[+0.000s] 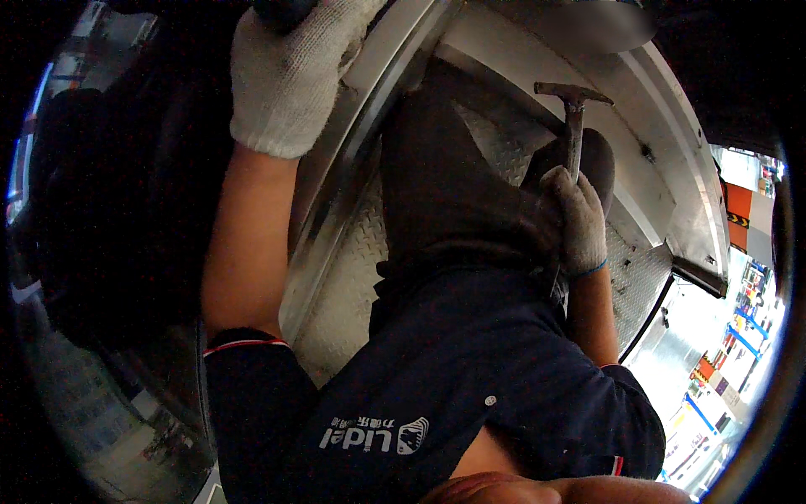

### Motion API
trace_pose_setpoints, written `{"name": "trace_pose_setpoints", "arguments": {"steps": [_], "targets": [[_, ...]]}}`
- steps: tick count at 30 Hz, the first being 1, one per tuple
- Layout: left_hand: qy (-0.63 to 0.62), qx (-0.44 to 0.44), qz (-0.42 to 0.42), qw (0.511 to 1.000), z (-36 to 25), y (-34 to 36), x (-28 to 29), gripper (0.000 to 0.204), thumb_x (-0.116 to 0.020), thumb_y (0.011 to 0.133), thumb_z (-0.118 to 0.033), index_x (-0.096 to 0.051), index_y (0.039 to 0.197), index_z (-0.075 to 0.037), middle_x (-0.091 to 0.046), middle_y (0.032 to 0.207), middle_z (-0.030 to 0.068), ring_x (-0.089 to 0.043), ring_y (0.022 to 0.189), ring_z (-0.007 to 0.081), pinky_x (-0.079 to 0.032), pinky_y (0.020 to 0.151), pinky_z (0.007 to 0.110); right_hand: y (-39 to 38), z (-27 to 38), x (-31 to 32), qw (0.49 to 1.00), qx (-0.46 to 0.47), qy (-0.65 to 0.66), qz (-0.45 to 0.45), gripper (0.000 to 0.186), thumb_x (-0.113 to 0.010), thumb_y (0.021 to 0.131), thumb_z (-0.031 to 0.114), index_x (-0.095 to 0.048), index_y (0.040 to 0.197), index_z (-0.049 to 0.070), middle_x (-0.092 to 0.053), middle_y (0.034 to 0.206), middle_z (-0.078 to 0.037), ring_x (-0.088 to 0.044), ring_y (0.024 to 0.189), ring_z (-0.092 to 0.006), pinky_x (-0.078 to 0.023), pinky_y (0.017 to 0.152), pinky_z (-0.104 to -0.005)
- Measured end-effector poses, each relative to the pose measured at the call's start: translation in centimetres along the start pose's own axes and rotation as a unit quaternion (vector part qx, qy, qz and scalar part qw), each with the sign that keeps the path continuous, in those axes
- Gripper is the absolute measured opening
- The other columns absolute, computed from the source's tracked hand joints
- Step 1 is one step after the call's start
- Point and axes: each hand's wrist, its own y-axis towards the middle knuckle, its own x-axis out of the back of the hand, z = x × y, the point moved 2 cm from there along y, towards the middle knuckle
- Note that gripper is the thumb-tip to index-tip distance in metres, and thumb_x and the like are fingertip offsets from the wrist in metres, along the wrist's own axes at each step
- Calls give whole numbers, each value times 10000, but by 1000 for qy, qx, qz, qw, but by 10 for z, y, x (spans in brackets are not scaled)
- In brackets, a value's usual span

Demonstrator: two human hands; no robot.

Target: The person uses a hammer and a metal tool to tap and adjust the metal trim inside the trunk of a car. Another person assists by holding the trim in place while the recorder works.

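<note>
My right hand (579, 220), in a pale knitted work glove with a blue cuff edge, grips a hammer (574, 139) by its handle. The hammer's narrow rusty head points away from me, above my bent knee. At the upper left my left hand (285, 84), in a matching glove, is raised beside a long metal ledge (353, 160). It looks curled around a dark rounded thing (283, 12), cut off by the picture's top edge. Most of the left fingers are out of sight, and I cannot make out what that thing is.
My legs (466, 185) rest on a patterned metal tread floor (369, 227). A curved pale metal panel (655, 109) rises at the far right side. Beyond it lies a bright workshop with an orange panel (739, 206). Deep shadow covers the left.
</note>
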Motion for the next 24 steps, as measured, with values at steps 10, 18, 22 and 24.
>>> {"name": "trace_pose_setpoints", "arguments": {"steps": [10, 18, 22, 24], "targets": [[-92, -17, -9, 996, -27, 6, -14, 316, -722, 963, -200, -521, 721, -164, -431, 577, -42, -390, 493, 90, -293, 498, 314, 10, -8, -6, 999, -16, -5, 49, 349, -647, 1053, 392, -632, 1134, 53, -590, 841, 26, -532, 710, -75, -452, 621, -263], [-22, 59, -43, 997, -42, 8, -18, 329, -747, 990, -268, -559, 740, -169, -491, 593, -53, -412, 492, 58, -296, 474, 277, 5, -1, -20, 999, -3, -10, 31, 294, -604, 1075, 367, -587, 1070, 74, -499, 670, 33, -451, 487, -72, -376, 428, -245], [-53, 38, -45, 997, -40, 4, -16, 322, -765, 982, -292, -574, 755, -167, -500, 601, -54, -423, 501, 55, -300, 478, 271, 11, -2, -8, 997, -31, -62, 44, 394, -668, 1036, 399, -643, 1190, 37, -622, 938, 17, -555, 796, -75, -470, 693, -251], [-21, 42, -58, 997, -40, 5, -18, 309, -761, 984, -300, -586, 766, -167, -500, 608, -56, -426, 511, 58, -311, 487, 272, 12, -3, -9, 997, -26, -48, 46, 378, -665, 1038, 391, -640, 1171, 38, -609, 920, 24, -540, 786, -72, -460, 681, -252]]}}
